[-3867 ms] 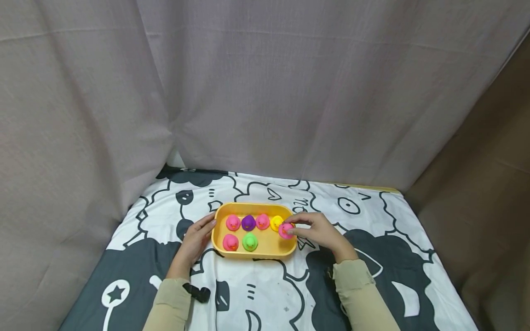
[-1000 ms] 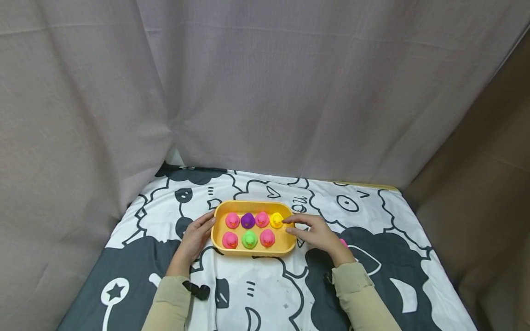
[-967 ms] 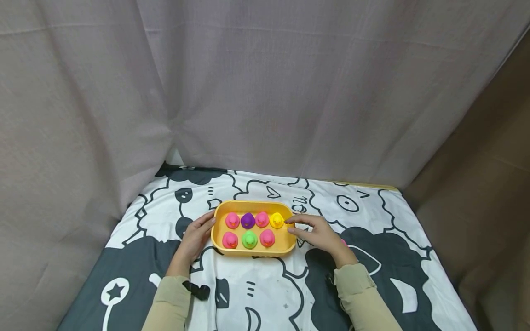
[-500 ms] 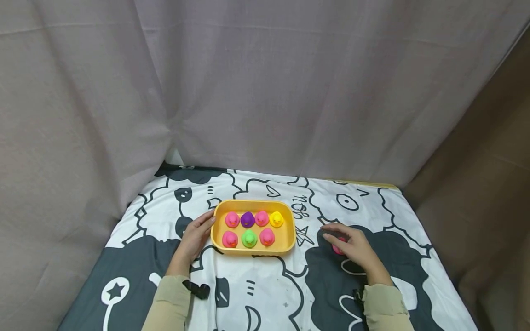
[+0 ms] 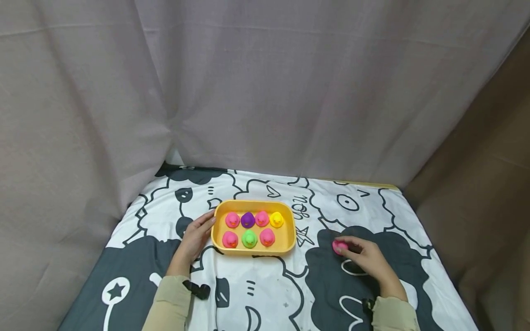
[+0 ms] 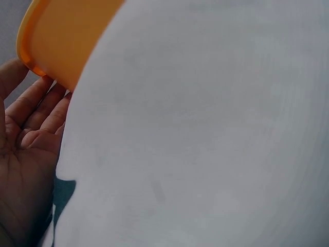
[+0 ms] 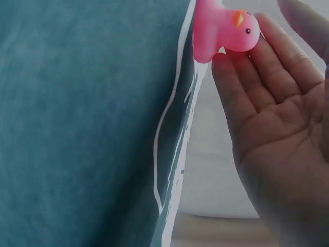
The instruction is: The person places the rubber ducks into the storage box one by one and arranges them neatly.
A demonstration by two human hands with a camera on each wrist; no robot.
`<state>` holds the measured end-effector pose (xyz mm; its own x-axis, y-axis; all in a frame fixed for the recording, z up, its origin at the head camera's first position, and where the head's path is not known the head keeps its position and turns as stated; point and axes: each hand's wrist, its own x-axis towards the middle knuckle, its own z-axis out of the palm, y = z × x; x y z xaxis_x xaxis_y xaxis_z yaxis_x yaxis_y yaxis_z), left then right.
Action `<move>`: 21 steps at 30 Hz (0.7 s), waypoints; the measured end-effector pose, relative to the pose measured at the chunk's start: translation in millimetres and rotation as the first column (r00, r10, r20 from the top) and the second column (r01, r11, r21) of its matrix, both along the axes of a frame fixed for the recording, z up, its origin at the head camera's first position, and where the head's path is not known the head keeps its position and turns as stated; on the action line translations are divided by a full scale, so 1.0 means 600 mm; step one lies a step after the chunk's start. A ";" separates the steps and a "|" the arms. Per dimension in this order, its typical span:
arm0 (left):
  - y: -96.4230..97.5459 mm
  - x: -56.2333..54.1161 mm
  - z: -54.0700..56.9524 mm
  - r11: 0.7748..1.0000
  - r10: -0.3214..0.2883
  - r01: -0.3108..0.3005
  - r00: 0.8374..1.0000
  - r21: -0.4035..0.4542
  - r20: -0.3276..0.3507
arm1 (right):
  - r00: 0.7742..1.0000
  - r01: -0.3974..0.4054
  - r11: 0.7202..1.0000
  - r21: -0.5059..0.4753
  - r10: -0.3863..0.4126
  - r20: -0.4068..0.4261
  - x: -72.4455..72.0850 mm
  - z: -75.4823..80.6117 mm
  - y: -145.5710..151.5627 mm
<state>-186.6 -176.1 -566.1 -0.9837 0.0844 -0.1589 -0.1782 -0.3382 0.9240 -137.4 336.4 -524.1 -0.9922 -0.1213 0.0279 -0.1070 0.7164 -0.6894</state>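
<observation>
My left hand (image 5: 196,240) rests against the left end of a yellow tray (image 5: 285,248). In the left wrist view its fingertips (image 6: 43,85) touch the outside of the tray. Inside stand several small rubber ducks in two rows: pink ones, a purple duck (image 5: 248,220), a yellow duck (image 5: 276,219) and a green duck (image 5: 249,239). Off to the right, a pink rubber duck (image 5: 339,247) sits on the dark part of the cloth. My right hand (image 5: 368,258) is at this duck, its fingers nearly straight around the duck's head; in the right wrist view the thumb stands apart from it.
A white cloth (image 5: 256,294) with dark grey cartoon figures covers the table. Grey curtains (image 5: 265,92) hang behind and at the left, and a brown curtain (image 5: 480,207) hangs at the right. A dark strap with a small camera (image 5: 197,290) is on the left wrist.
A pink duck the right hand held over the tray now stands in the front row. The right hand has moved right, to the pink duck on the cloth. The left hand has stayed put.
</observation>
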 end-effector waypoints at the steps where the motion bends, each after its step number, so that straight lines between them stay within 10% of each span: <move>1: 0.000 0.000 0.000 1.000 -0.002 0.002 1.000 -0.002 -0.002 | 1.000 0.009 1.000 0.006 -0.009 0.008 0.001 -0.001 0.001; 21: 0.000 -0.002 -0.001 1.000 -0.010 0.010 1.000 -0.003 -0.004 | 0.996 0.090 0.996 0.024 -0.091 0.026 0.003 -0.006 0.018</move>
